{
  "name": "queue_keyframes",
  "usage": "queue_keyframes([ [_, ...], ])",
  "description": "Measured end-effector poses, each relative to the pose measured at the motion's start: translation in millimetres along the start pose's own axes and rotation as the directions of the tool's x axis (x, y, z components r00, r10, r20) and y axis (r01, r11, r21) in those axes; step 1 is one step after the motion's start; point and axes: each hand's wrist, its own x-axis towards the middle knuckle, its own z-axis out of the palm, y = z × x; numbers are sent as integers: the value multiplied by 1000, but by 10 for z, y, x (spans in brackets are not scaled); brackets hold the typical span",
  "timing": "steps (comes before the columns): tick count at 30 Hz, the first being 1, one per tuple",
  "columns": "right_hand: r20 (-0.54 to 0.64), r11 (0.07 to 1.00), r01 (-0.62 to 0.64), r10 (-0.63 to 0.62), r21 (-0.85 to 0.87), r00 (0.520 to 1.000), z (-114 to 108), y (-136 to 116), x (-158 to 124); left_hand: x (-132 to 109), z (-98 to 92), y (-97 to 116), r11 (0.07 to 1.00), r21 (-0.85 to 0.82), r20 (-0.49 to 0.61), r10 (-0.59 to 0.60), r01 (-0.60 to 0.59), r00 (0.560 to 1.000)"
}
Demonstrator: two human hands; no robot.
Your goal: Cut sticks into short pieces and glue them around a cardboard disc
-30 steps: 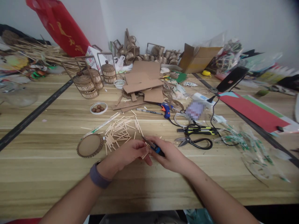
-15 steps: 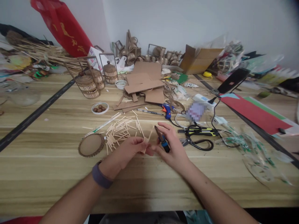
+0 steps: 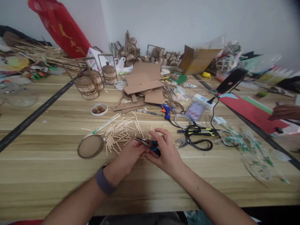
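My right hand (image 3: 167, 150) is wrapped round a pair of pliers (image 3: 146, 142) with blue handles, jaws pointing left over my other hand. Closed in a pinch, my left hand (image 3: 131, 156) touches the pliers. Its fingertips are mostly hidden now, but half a second ago they held a few short wooden sticks. Loose wooden sticks (image 3: 122, 126) lie in a pile just beyond my left hand. A round cardboard disc with a ridged rim (image 3: 90, 146) rests to the left of the pile.
Beyond are a lid of brown beads (image 3: 99, 109), a pen (image 3: 150, 112), a blue glue gun (image 3: 166, 112) and cardboard pieces (image 3: 144, 78). Black-handled shears (image 3: 197, 144) and a utility knife (image 3: 201, 131) lie right. Small lidded baskets (image 3: 86, 87) stand back left. Another person's hand (image 3: 284, 112) is far right.
The pliers have swung down and left, from pointing up beside my left hand to lying across its fingers. Another person's hand has come into view at the far right.
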Motion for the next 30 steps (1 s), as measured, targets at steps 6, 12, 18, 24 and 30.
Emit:
queue_keyframes([
  [6,-5,999,24,-25,-23,1000,1,25,5,-11,22,6,1000,-2,-20,31,-31,999],
  [12,29,998,-1,-1,68,1000,-33,81,44,-50,12,73,993,95,19,71,-72,997],
  [18,148,948,-168,132,269,980,-304,117,165,-85,-140,282,911,391,-42,164,-135,986],
  [24,537,885,-374,180,277,824,-569,195,241,-104,-233,381,850,514,-39,157,-115,987],
  [30,640,882,-404,169,241,750,-574,172,235,-126,-200,392,808,573,18,151,-134,988],
])
